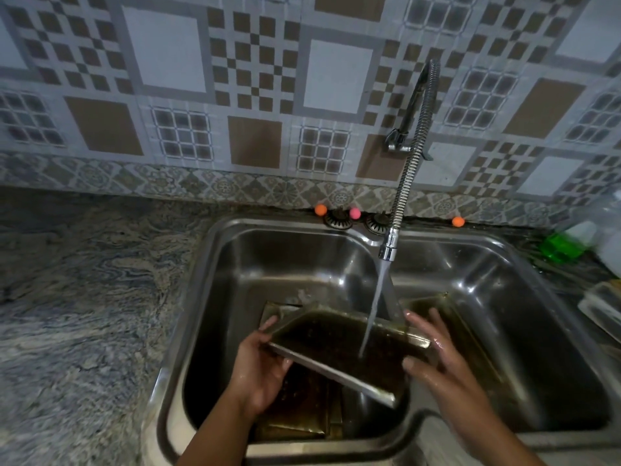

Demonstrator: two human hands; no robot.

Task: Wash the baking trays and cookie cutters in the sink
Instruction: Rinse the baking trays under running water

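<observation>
Both hands reach in from the bottom edge and hold one dark baking tray [339, 344] over the left basin of the steel double sink [201, 284]. Left hand [258, 368] grips the tray's left end, its thumb laid over the rim and the other fingers under the tray. Right hand [440, 361] is at the right end, fingers nearly straight and spread along the tray's side, thumb pressed against the near corner; both hands are wet. That tray is tilted, its near long edge pale and lower toward the right. Water [373, 307] falls in a thin stream from the flexible spring faucet [413, 163] and lands on the tray's inner face. Below it, on the floor of the left basin, more trays [302, 412] lie stacked, brownish and partly hidden. Another tray [433, 304] leans in the right basin just behind the right hand.

On the sink's back rim sit two strainer plugs [337, 219] and three small balls, two orange [320, 209] and one pink [355, 213]. Mottled stone desk [84, 297] runs to the left. At the right edge stand a green object [561, 245] and blurred clear plastic containers [605, 307]. Patterned tile [235, 79] covers the wall behind.
</observation>
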